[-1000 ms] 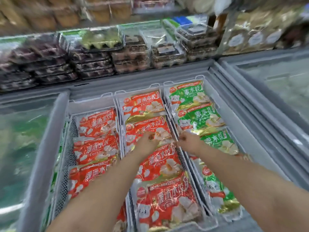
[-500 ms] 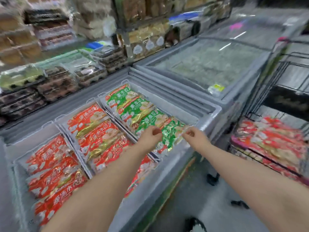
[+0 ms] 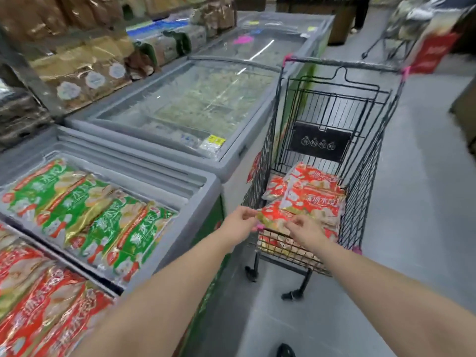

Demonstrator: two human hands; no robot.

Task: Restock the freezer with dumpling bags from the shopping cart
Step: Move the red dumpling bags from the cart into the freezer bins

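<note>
Left hand (image 3: 239,224) and right hand (image 3: 307,230), fingers (image 3: 250,214) pinching the near edge of a red dumpling bag (image 3: 275,217) atop the pile in the shopping cart (image 3: 360,176), open freezer (image 3: 206,188) alongside.

Supermarket frozen aisle: chest freezers (image 3: 201,185), shopping cart (image 3: 368,163), shelves (image 3: 85,65) of packaged goods.

Top red bag (image 3: 316,200) in the cart (image 3: 365,176): I read 灌汤水饺 in white characters.
Front red bag (image 3: 274,219): print too blurred for me to read.
Green bags (image 3: 85,215) in the open freezer (image 3: 206,186): I make out 水饺 in white; the rest is smeared.
Red bags (image 3: 46,305) beside them: large white characters, 水饺 legible to me.
Black plaque (image 3: 319,145) on the cart: four round pictograms, no words I can read.
Yellow tag (image 3: 215,140) under the closed lid (image 3: 195,99): too small for me.
Red sign (image 3: 428,56), far right: white writing, blurred.
</note>
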